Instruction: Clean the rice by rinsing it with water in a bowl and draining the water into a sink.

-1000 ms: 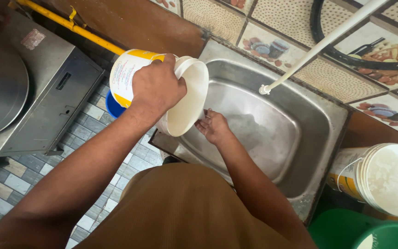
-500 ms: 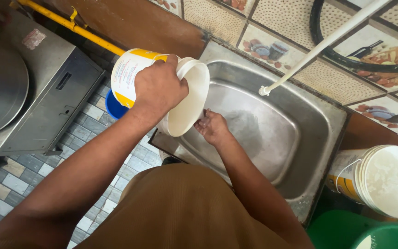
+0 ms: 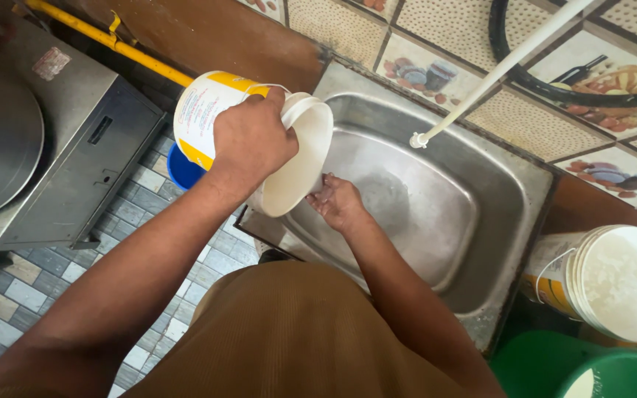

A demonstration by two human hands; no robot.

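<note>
Tipped white-yellow bucket (image 3: 259, 140) over sink (image 3: 436, 199)

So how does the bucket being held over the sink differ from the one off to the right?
The held bucket is gripped by the left hand and tipped on its side, mouth toward the sink, and looks empty. The right bucket stands upright, untouched, with something white inside. Both are white plastic with yellow bands.

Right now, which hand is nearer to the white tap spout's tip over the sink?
Right. The right hand is down in the steel sink, below-left of the tap spout tip. The left hand grips the tilted white bucket farther left, over the sink's edge.
</note>
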